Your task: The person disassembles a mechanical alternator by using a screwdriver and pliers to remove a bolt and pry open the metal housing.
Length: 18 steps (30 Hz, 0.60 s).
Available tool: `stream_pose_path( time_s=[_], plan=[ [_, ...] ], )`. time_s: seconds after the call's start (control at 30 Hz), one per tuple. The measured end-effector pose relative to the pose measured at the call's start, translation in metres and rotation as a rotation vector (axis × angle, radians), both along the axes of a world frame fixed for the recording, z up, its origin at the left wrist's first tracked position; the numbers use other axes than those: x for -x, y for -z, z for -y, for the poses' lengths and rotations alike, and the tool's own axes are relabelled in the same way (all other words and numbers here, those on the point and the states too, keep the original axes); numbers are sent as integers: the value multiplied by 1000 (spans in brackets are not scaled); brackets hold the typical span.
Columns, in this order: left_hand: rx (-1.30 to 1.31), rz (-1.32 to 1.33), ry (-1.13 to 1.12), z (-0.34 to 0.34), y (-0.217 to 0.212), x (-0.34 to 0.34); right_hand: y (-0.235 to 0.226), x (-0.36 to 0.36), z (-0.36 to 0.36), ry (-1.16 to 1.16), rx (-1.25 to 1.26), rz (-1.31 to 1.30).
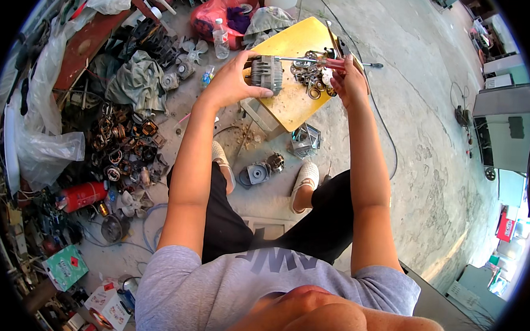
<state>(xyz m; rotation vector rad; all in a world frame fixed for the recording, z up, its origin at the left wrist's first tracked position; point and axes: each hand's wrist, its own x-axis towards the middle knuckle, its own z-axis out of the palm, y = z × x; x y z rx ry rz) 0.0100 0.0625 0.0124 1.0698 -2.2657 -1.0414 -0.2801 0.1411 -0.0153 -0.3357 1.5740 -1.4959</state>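
Note:
On the yellow stool top (292, 110), my left hand (233, 81) grips a grey finned motor housing (266, 75), thumb at its near edge and fingers at its far side. My right hand (351, 82) is closed round the red handle of a screwdriver (331, 63). Its metal shaft points left and the tip meets the housing's upper right side; whether it sits in a screw is too small to tell. Between my hands lies a heap of small metal rings, bearings and parts (315, 78). Dark long-handled tools (332, 37) lie at the stool's far right edge.
Left of the stool stand a plastic bottle (221, 40) and a red bag (224, 10). A pile of motor parts (127, 139) and a red cylinder (85, 196) cover the left floor. Between my feet lies a motor end piece (256, 173). A cable (387, 135) curves along the right.

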Motion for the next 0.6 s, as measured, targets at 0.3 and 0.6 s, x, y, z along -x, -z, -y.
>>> stream_pose_path(
  time_s=[0.3,0.6],
  plan=[
    [35,45,-17,-1,-3,1,28,6,3,80,166,110],
    [22,59,-25,0,-2,1,10,-14,6,272,302,277]
  ],
)
